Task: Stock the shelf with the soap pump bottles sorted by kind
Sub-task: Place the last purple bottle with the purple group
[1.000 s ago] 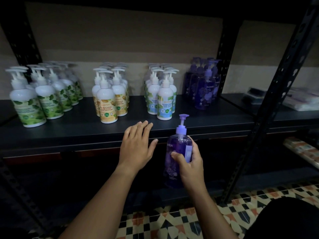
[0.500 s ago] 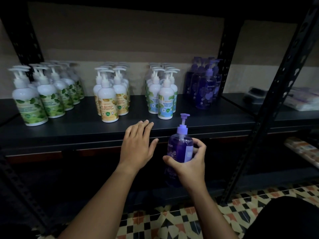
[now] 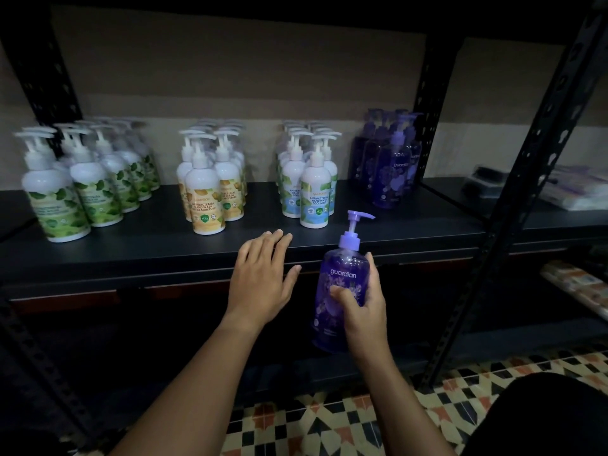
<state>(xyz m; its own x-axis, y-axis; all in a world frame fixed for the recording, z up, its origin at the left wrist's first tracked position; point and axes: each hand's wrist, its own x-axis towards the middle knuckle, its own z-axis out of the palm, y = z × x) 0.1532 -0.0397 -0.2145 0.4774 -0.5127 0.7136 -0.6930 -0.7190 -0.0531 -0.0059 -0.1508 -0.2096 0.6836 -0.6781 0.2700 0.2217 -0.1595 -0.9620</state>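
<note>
Translucent purple plastic pump bottle (image 3: 340,284), glossy, catching a soft sheen on its shoulder, its lilac pump head smooth and matt. Up on the dark matt metal shelf board (image 3: 158,248), flat and smooth, the opaque white plastic bottles with green leaf labels (image 3: 54,205) look satin-smooth, their printed labels slightly shiny. Black perforated metal upright (image 3: 513,205), dull painted finish. Below, patterned floor tiles (image 3: 329,422), smooth with a faint gloss.

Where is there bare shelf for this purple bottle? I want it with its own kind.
Bare shelf lies in front of the purple group, right of the mint bottles, up to the right post. The right hand holds the purple bottle just below. Behind, the rows are crowded. The left hand rests on the front edge.
</note>
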